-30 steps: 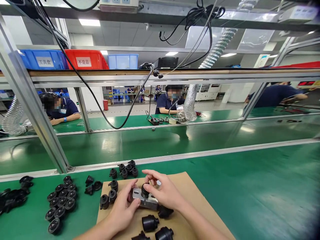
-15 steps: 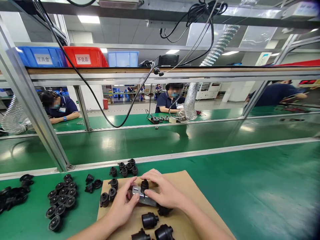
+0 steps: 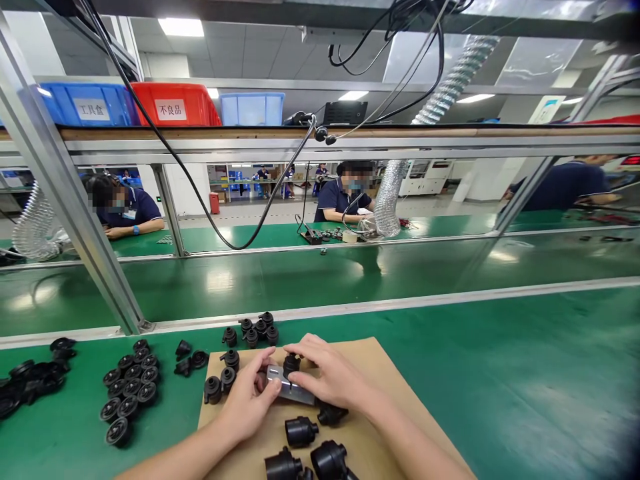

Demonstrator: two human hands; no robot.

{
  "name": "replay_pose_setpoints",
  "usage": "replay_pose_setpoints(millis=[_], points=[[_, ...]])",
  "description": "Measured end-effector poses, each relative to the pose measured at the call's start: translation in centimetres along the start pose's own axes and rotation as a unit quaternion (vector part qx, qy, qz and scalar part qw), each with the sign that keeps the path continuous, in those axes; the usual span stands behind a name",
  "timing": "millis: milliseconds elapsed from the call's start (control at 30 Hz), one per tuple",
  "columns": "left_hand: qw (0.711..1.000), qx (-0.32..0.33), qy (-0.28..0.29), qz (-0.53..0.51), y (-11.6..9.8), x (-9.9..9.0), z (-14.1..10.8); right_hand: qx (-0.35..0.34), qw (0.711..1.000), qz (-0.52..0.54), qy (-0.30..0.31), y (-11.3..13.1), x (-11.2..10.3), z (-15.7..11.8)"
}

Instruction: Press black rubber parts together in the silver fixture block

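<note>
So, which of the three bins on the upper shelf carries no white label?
The pale blue bin, rightmost of the three. The dark blue bin and the red bin each show a white label.

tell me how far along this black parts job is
Looks done, at a guess: the neat rows of round black pieces left of the cardboard sheet. In hand: the left hand steadies a small metal block while the right hand grips a black part on top of it. Likely left: loose black parts behind the sheet and larger ones near the wrists.
</note>
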State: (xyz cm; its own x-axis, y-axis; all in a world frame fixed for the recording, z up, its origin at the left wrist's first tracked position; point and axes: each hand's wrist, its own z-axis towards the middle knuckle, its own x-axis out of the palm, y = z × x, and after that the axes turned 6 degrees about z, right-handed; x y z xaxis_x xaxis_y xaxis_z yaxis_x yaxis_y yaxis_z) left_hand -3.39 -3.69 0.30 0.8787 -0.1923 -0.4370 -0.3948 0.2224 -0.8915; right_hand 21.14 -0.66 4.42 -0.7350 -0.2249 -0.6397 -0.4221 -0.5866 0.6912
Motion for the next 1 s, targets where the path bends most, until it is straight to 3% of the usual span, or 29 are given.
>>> replay_pose_setpoints(millis=[133,267,367,500,667,833,1000], points=[[1.0,0.002,-0.003,0.012,0.2,0.2,0.0,0.013,0.999,0.048,0.005,-0.8,-1.3,-0.3],[0.999,0.023,-0.012,0.037,0.5,0.5,-0.1,0.02,1.0,0.01,0.018,-3.0,-3.3,-1.0],[0.997,0.032,-0.025,0.067,0.3,0.5,-0.2,0.086,0.994,-0.027,0.062,-4.2,-4.0,-1.2],[0.996,0.005,-0.027,0.079,-0.2,0.3,-0.4,0.158,0.984,-0.071,0.047,-4.4,-3.9,-1.1],[0.996,0.01,-0.021,0.087,-0.4,0.2,-0.5,0.163,0.983,0.031,0.077,-5.0,-4.2,-1.4],[0.996,0.019,-0.023,0.085,-0.1,0.3,-0.6,0.159,0.985,0.065,0.003,-5.2,-3.9,-0.7],[0.996,0.029,-0.021,0.08,0.2,0.5,-0.6,0.137,0.982,0.098,-0.087,-0.9,-1.6,0.3]])
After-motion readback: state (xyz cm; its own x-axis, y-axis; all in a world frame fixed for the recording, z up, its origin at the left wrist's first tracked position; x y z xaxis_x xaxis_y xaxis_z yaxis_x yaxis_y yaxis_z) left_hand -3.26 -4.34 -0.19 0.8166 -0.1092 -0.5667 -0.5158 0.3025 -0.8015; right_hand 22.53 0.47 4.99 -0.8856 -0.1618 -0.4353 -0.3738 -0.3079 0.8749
